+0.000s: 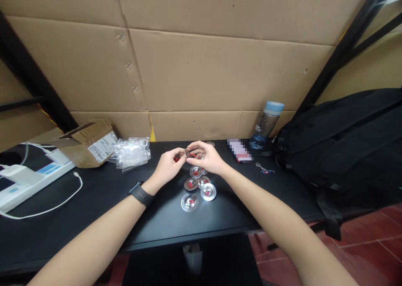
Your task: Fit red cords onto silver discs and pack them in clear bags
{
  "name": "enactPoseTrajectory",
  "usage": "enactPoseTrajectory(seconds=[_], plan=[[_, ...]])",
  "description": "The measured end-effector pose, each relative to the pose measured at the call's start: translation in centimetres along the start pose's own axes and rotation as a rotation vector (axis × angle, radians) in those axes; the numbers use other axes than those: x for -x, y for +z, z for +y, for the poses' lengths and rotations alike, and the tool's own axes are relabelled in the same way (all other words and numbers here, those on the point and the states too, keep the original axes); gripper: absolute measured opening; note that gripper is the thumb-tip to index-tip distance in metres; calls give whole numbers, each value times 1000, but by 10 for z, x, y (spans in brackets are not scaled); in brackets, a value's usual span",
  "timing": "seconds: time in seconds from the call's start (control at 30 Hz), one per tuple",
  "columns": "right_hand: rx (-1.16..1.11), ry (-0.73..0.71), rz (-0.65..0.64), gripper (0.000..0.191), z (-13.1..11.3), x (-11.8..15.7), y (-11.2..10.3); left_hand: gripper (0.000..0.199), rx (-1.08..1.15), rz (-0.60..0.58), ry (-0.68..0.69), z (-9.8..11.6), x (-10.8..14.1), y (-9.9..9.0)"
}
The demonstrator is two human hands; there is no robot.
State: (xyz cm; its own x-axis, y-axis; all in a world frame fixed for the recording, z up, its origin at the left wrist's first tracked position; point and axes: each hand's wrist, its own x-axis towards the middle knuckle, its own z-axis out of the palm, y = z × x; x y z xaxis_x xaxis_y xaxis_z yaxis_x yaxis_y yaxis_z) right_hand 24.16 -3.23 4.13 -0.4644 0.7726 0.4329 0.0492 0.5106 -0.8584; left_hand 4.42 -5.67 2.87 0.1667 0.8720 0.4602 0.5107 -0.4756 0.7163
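My left hand [169, 165], with a dark watch on its wrist, and my right hand [211, 159] meet above the black table. Between their fingertips is a small round silvery disc [187, 153], seen nearly edge-on and pinched from both sides. Something red shows by my left fingers, partly hidden by them. Several shiny discs with domed middles and red centres lie below my hands, among them a front disc [185, 208], a right disc [212, 196] and a darker-looking disc [187, 187]. My right hand partly covers others behind.
At left stand an opened cardboard box [73, 150], clear plastic bags [133, 152] and a white power strip [34, 185] with a white cable [67, 200]. At right are a phone [240, 151], a keyring [266, 171], a water bottle [266, 124] and a black backpack [351, 148]. Cardboard [204, 76] backs the table.
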Motion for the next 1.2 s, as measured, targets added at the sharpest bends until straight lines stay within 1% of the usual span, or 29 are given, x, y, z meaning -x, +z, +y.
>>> enactPoseTrajectory(seconds=[0.1, 0.17, 0.23, 0.3, 0.37, 0.4, 0.47, 0.53, 0.63, 0.7, 0.73, 0.83, 0.9, 1.03, 1.2], plan=[[85, -18, 32, 43, 3, -2, -2, 20, -139, 13, 33, 3, -1, -2], [89, -19, 54, 43, 8, -6, -8, 19, -249, 31, 45, 4, -2, -4], [59, -5, 92, 43, 16, -10, -20, 21, -327, 41, 32, 2, -4, -7], [85, 4, 166, 44, 26, -14, -38, 23, -395, 56, 11, -3, -5, -10], [239, 1, 258, 44, 40, -15, -58, 24, -487, 65, 4, -9, -7, -13], [368, -5, 289, 38, 48, -16, -68, 23, -543, 62, 6, -13, -7, -15], [613, -6, 301, 23, 63, -16, -83, 21, -653, 41, 17, -19, -6, -18], [774, 21, 280, 17, 76, -16, -91, 20, -737, 11, 24, -23, -5, -21], [884, 62, 219, 16, 89, -20, -94, 20, -806, -7, 32, -23, -3, -23], [899, 74, 180, 18, 93, -22, -92, 19, -786, -48, 93, -17, -3, -22], [900, 74, 165, 18, 94, -22, -92, 19, -747, -101, 149, -13, -2, -21], [909, 80, 134, 22, 97, -22, -91, 21, -589, -312, 326, 2, 0, -13], [927, 104, 126, 27, 99, -21, -91, 22, -548, -384, 373, 9, 3, -5], [961, 161, 120, 37, 102, -20, -89, 22, -561, -422, 396, 14, 7, 9], [1026, 235, 60, 36, 91, -20, -85, 18, -565, -419, 373, 10, 8, 15]])
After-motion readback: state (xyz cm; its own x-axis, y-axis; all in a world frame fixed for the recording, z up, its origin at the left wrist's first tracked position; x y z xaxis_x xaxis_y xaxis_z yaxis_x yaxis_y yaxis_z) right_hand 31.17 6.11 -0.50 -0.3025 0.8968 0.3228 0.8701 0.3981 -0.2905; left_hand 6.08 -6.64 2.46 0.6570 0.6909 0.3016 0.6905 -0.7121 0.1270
